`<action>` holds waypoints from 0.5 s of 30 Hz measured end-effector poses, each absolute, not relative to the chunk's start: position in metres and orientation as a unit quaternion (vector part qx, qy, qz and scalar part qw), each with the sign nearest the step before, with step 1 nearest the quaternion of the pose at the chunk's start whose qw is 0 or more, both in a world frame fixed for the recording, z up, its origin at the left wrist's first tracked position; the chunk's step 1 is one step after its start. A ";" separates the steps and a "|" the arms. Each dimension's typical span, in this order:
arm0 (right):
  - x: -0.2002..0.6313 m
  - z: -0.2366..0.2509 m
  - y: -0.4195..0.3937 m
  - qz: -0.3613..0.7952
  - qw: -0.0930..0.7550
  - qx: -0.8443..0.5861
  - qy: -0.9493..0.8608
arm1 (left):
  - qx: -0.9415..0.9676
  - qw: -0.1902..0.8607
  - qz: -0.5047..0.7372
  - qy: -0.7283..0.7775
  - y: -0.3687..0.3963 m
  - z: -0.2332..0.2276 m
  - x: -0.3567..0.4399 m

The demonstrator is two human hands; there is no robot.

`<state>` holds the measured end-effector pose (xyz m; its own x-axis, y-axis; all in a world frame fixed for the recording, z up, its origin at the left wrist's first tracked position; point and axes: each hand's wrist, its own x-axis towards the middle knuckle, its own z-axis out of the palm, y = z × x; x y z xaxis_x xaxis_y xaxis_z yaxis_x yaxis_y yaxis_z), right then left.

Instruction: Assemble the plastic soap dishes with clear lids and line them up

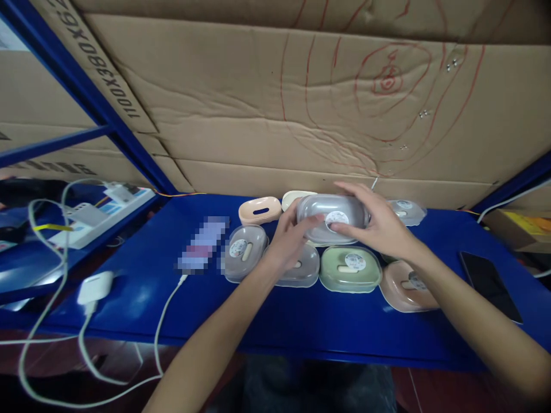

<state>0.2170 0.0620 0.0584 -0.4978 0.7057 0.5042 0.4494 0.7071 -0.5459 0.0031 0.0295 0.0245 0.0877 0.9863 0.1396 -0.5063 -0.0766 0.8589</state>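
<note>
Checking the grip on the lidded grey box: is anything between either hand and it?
Nothing visible. The left hand and right hand both touch the grey box directly, holding it above the other boxes on the blue shelf.

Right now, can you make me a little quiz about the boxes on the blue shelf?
1. True or false: both hands hold one clear box.
2. What colour is the box below the right hand? A green, B red, C black.
3. What lies at the shelf's far right?

Key:
1. True: left hand and right hand grip the clear box.
2. A, the green box.
3. A dark phone on the blue shelf.
</note>
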 end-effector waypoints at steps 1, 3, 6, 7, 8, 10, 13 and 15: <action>0.220 0.057 0.064 0.235 0.380 -0.354 -0.822 | 0.422 0.607 0.610 0.285 0.028 0.026 0.002; 0.226 0.053 0.067 0.380 0.380 -0.355 -0.765 | 0.446 0.597 0.608 0.274 0.025 0.029 0.000; 0.233 0.046 0.068 0.521 0.371 -0.323 -0.698 | 0.469 0.597 0.592 0.271 0.021 0.030 -0.003; 0.234 0.045 0.067 0.538 0.374 -0.317 -0.686 | 0.473 0.597 0.588 0.271 0.020 0.029 -0.004; 0.235 0.045 0.066 0.548 0.375 -0.313 -0.679 | 0.477 0.595 0.587 0.272 0.019 0.028 -0.005; 0.236 0.046 0.063 0.556 0.371 -0.309 -0.677 | 0.488 0.584 0.588 0.274 0.019 0.027 -0.007; 0.235 0.049 0.056 0.535 0.375 -0.317 -0.688 | 0.515 0.561 0.585 0.280 0.016 0.030 -0.011; 0.234 0.049 0.051 0.511 0.385 -0.324 -0.697 | 0.532 0.547 0.579 0.289 0.014 0.034 -0.013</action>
